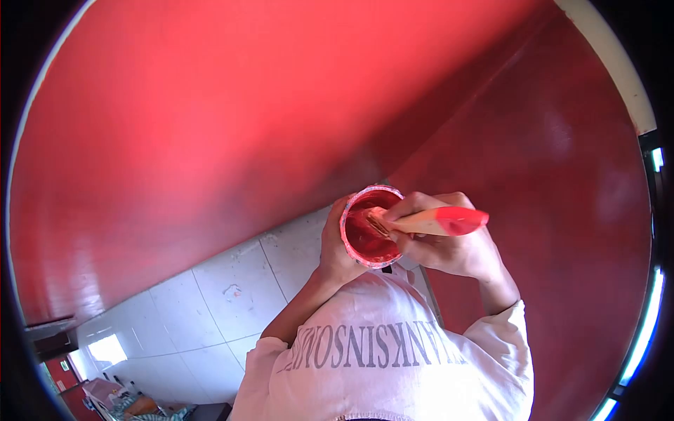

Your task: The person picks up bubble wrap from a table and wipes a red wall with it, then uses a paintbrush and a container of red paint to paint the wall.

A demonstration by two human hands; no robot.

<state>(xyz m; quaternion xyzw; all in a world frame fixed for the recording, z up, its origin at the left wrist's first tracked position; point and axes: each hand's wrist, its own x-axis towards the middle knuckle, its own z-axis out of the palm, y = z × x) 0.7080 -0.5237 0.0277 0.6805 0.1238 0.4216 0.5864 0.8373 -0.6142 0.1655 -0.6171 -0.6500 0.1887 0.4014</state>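
My left hand (pixel 335 245) is wrapped round the left side of a round paint pot (pixel 374 264), whose pale rim is smeared with red. Red paint (pixel 359 235) coats its inside. In my right hand (pixel 456 252) is a paintbrush (pixel 421 223) with a pale wooden handle and a red end, gripped low near the ferrule. The brush head points down into the pot; its bristle tips are hard to make out against the paint. The pot is held up in front of my chest.
A glossy red wall (pixel 175 140) rises ahead and meets a darker red wall (pixel 547 210) at a corner on the right. White floor tiles (pixel 232 288) lie below. A heap of assorted items (pixel 130 403) sits at the lower left. Bright window strips (pixel 649 330) show at far right.
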